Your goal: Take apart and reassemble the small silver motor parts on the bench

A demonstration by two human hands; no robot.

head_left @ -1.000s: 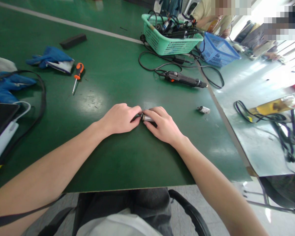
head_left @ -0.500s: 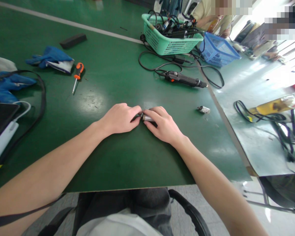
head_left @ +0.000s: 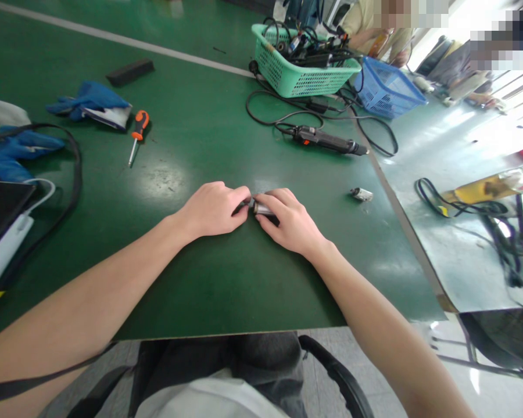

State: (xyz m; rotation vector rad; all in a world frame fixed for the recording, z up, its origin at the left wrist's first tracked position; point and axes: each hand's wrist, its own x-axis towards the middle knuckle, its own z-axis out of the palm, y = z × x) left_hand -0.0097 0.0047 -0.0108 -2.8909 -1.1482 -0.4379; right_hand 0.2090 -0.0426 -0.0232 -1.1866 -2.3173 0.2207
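Note:
My right hand (head_left: 290, 220) is closed around a small silver metal cylinder (head_left: 264, 209), which lies level just above or on the green table; the fingers cover part of it. Facing it, my left hand (head_left: 218, 210) pinches a small dark piece (head_left: 241, 208), mostly hidden by the thumb and index finger. The fingertips of both hands are nearly together, with the dark piece close to the cylinder's end. Off to the right lies another small silver cylindrical part (head_left: 361, 194) with a dark end.
A black electric screwdriver (head_left: 329, 141) with a looping cord lies beyond my hands, before a green basket (head_left: 307, 87) of tools and cables. Next to it stands a blue basket (head_left: 387, 96). An orange-handled screwdriver (head_left: 138, 133) and blue gloves (head_left: 91, 101) lie left. A co-worker sits across.
My left fingertips have drawn very slightly left, so a little more of the cylinder's end shows. Otherwise both hands and the things on the table stay in place.

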